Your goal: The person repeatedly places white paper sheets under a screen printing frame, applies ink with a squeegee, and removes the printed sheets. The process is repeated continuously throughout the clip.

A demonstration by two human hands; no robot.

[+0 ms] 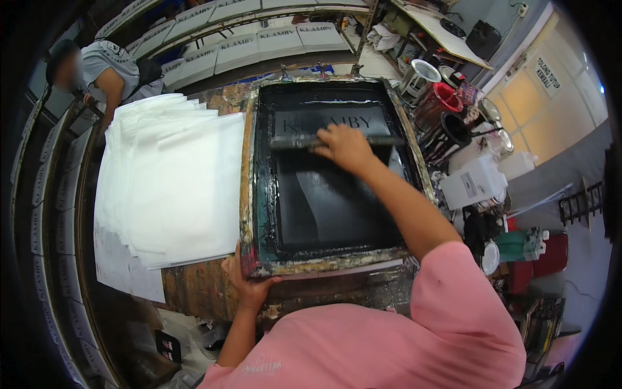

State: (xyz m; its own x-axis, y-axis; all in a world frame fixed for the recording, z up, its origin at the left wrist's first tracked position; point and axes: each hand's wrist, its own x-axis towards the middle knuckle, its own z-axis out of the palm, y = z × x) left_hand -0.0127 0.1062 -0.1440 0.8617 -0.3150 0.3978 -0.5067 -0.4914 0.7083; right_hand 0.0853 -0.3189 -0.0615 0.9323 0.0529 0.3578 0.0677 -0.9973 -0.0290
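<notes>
My right hand is closed around the top of a dark squeegee, which lies crosswise on the screen printing frame. Black ink coats the mesh inside it, and dark lettering shows just beyond the squeegee. At the frame's near left corner, my left hand grips the ink-stained edge, with the thumb along the front and the other fingers partly hidden at the side. Left of the frame lies a thick, uneven stack of white sheets, perhaps fabric or bags.
Racks of printed white pieces stand at the back and far left. A person bends over the left rack. Ink cans and a red bucket crowd the right side, near a white jerrycan. The wooden table is stained.
</notes>
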